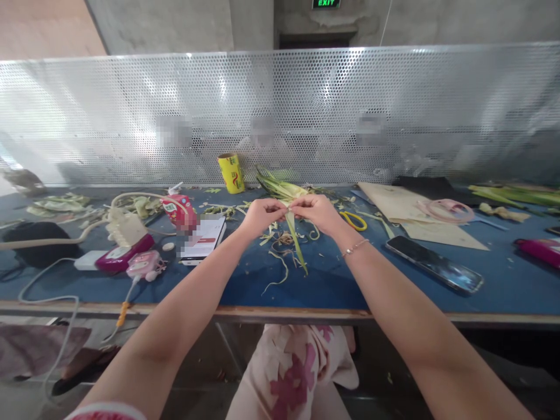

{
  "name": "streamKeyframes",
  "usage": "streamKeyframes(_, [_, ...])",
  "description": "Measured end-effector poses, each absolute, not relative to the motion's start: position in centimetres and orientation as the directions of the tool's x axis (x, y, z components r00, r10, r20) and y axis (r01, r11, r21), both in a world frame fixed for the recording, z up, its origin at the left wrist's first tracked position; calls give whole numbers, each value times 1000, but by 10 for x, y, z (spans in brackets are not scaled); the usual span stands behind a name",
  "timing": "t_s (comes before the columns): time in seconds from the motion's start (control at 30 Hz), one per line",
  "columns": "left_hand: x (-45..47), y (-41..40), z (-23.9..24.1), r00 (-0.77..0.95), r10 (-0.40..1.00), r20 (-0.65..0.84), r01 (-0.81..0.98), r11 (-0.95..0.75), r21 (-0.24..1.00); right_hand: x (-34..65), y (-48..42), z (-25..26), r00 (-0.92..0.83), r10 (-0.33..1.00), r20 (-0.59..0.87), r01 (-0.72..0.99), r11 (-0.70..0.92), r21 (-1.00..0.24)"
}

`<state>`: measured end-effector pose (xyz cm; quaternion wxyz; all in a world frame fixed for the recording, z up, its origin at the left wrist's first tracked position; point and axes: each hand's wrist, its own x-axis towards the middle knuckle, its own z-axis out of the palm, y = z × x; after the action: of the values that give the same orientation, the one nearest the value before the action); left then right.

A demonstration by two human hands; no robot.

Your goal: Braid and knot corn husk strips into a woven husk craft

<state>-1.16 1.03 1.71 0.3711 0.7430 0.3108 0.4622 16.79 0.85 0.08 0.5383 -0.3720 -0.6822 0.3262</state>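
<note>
Both hands meet above the middle of the blue table. My left hand (pixel 263 215) pinches the upper end of a pale green leaf strip (pixel 296 242), fingers pressed together. From the other side my right hand (pixel 315 211) pinches the same end, fingertips almost touching the left ones. The strip hangs down between them, narrowing to a point. Directly behind the hands lies a bunch of long green leaves (pixel 282 188). Under the strip are thin curled fibre scraps (pixel 284 240). Yellow-handled scissors (pixel 353 221) lie just beyond my right wrist, their blades not clearly seen.
A phone (pixel 434 263) and brown paper sheets (pixel 420 213) lie at right. A phone with a lit screen (pixel 203 238), a red drink pouch (pixel 179 211) and a cabled power strip (pixel 125 252) are at left. A yellow can (pixel 231 173) stands before the perforated metal screen (pixel 144 116).
</note>
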Motion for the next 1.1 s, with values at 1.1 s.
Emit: streamKeyframes(1.1, [-8,7,23,384,903,193,-47,-190,981,165,-6,6,-403,487,775,619,769,-161])
